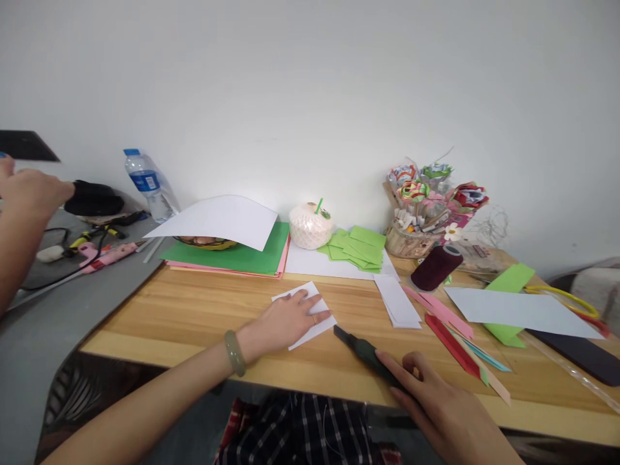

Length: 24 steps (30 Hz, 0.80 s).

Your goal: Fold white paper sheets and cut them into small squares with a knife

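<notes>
My left hand (285,320), with a ring and a bangle at the wrist, lies with fingers spread on a small white paper (310,334) on the wooden table. Its palm and fingers cover part of the sheet. In my right hand (436,403) is a dark green-handled tool (371,355) with a dark narrow tip. That tip points left, close to the paper's lower right corner. My right index finger lies along the handle. Narrow white paper pieces (397,302) rest to the right of the sheet.
Behind are green sheets (271,248), a white ornament (310,226), green paper squares (358,248) and a flower basket (411,242). Right: a dark thread spool (436,267) and coloured strips (453,342). Left: a bottle (148,184), a pink glue gun (109,256) and another person's hand (36,190).
</notes>
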Each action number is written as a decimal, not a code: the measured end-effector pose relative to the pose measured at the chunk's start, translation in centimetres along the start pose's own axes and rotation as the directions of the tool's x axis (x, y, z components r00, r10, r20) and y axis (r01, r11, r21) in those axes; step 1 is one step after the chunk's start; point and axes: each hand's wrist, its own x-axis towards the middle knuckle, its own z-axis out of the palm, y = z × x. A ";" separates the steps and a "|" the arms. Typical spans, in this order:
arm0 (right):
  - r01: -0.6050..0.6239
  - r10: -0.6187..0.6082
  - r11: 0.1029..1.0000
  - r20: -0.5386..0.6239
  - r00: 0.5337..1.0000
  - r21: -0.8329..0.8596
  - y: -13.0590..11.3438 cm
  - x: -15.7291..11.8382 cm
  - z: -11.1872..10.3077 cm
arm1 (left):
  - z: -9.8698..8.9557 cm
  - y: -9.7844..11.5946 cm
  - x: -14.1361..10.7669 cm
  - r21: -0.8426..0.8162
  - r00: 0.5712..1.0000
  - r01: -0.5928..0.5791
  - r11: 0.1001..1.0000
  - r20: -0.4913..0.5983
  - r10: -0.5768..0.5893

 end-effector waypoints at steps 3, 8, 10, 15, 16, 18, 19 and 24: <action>0.007 -0.007 1.000 -0.001 1.000 -0.005 0.0 0.1 -0.2 | 0.6 -0.1 0.0 -0.009 1.000 -0.004 1.000 0.005 0.004; -0.026 0.026 0.999 0.008 1.000 0.021 -0.2 0.3 -0.3 | 1.7 -0.5 0.0 -0.023 0.999 -0.029 0.999 0.028 0.030; -0.033 0.032 0.999 0.018 0.999 0.044 -0.5 0.5 -0.2 | 2.1 -0.8 0.0 -0.038 0.998 -0.051 0.998 0.033 0.052; -0.032 0.031 0.998 0.014 0.999 0.054 -1.1 0.7 0.0 | 2.9 -1.4 0.2 -0.082 0.996 -0.089 0.993 0.016 0.090; -0.031 0.031 0.999 0.003 1.000 0.045 -1.1 0.6 0.0 | 3.0 -1.5 0.2 -0.088 0.996 -0.090 0.992 0.011 0.091; -0.011 0.011 1.000 -0.026 1.000 0.010 -1.1 0.5 0.2 | 3.1 -1.5 0.3 -0.100 0.996 -0.090 0.991 0.003 0.091; 0.001 -0.002 1.000 -0.040 0.999 -0.014 -1.0 0.5 0.3 | 3.1 -1.5 0.3 -0.106 0.996 -0.090 0.990 0.000 0.091; 0.026 -0.033 0.996 -0.078 0.996 -0.082 -0.8 0.5 0.4 | 3.1 -1.6 0.3 -0.129 0.995 -0.096 0.987 -0.001 0.096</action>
